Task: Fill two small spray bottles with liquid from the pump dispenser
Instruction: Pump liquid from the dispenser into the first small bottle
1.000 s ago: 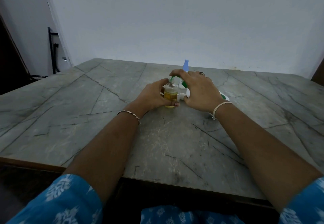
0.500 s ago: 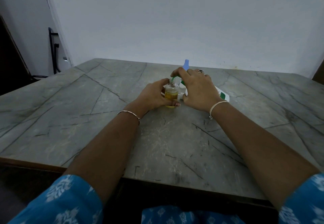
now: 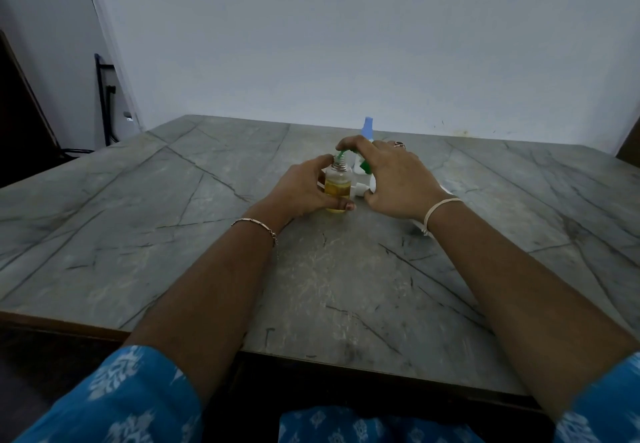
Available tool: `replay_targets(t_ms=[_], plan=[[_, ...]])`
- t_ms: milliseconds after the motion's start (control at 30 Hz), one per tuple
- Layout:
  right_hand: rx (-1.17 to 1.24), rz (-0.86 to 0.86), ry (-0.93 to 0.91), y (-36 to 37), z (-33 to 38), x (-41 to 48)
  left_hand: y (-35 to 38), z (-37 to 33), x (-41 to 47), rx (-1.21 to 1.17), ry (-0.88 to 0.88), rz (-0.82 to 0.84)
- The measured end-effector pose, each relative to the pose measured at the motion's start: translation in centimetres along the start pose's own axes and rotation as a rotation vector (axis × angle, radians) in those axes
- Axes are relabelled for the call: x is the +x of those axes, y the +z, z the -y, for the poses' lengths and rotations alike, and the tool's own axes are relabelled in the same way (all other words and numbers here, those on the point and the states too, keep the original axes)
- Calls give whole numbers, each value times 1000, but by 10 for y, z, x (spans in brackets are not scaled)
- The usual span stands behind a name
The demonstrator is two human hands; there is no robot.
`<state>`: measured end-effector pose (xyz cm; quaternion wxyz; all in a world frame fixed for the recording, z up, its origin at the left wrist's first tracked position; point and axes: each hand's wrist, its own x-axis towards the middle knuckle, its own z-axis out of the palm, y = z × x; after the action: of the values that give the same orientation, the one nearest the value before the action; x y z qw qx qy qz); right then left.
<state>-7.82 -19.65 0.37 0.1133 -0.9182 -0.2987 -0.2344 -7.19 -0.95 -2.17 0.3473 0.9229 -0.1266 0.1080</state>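
A small clear spray bottle (image 3: 337,182), uncapped and about half full of yellow liquid, stands upright on the grey stone table (image 3: 207,234). My left hand (image 3: 304,189) grips it from the left, thumb across its base. My right hand (image 3: 394,179) covers the white pump dispenser (image 3: 363,168) just to the right, fingers on its green pump head (image 3: 344,153), whose spout sits over the bottle's open neck. Behind them stands a second spray bottle with a blue cap (image 3: 367,128). Most of the dispenser is hidden by my hand.
A small white piece (image 3: 360,189), perhaps a sprayer cap, lies between my hands. The table's front edge (image 3: 311,356) is close to my body. A white wall rises behind the table and a dark metal stand (image 3: 104,103) leans at the far left.
My right hand has shifted slightly over the pump head. The bottle and my left hand stay where they were.
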Motion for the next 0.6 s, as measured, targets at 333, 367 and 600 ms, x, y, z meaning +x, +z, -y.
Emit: replay_targets(t_ms=[333,367,600], plan=[[-2,-39,1,0,8,3,0,1,1,8,1,-8],[-9,-41,2,1,7,3,0,1,1,12,-1,-6],[-26,-28,1,1,1,0,0,2,1,-16,-7,-1]])
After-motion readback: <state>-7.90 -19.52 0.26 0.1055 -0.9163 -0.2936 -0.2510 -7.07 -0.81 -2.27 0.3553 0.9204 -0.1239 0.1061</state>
